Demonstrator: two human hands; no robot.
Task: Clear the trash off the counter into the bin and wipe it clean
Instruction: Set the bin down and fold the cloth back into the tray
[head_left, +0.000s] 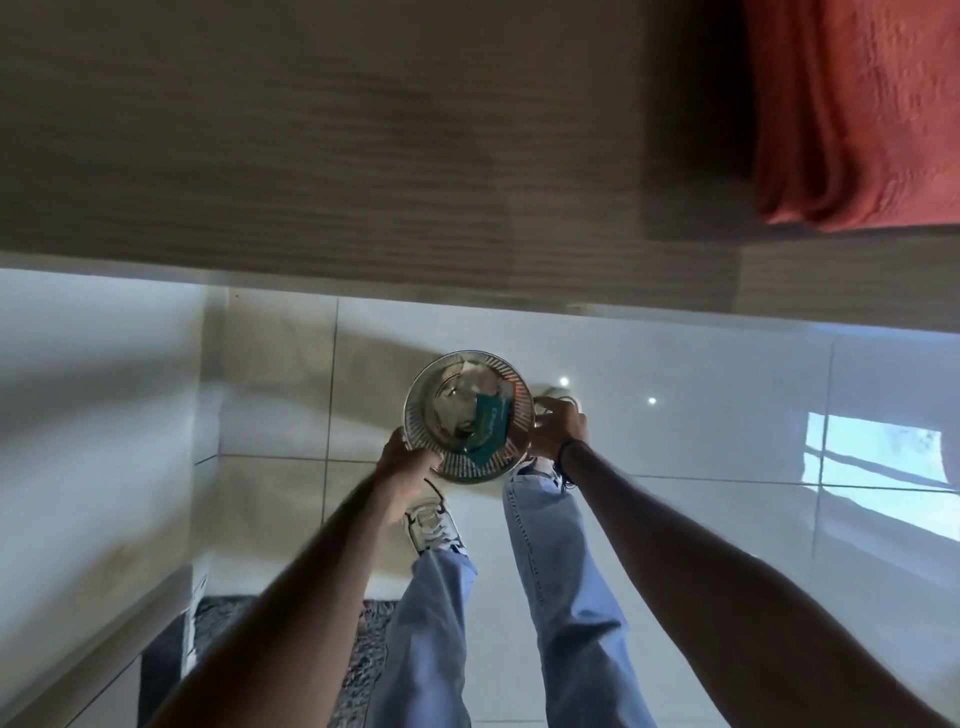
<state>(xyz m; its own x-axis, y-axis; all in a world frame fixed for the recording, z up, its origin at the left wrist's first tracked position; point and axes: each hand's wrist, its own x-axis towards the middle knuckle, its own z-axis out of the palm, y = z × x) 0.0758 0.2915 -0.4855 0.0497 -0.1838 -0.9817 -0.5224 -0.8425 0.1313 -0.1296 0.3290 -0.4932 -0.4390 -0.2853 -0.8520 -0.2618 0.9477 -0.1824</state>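
A round metal mesh bin (511, 400) stands low over the white tiled floor, below the counter's edge. Inside it lie crumpled pale paper (452, 402) and a teal packet (488, 428). My left hand (408, 465) grips the bin's near-left rim. My right hand (558, 426) holds the right rim, with a dark band on its wrist. The wooden counter (311, 145) fills the top of the view; its surface looks bare here.
A folded orange-red cloth (857, 109) lies on the counter's far right. My legs in light jeans (550, 571) and a white shoe (431, 525) stand behind the bin. A dark speckled mat (363, 654) lies by a cabinet at lower left. The glossy floor reflects a window at right.
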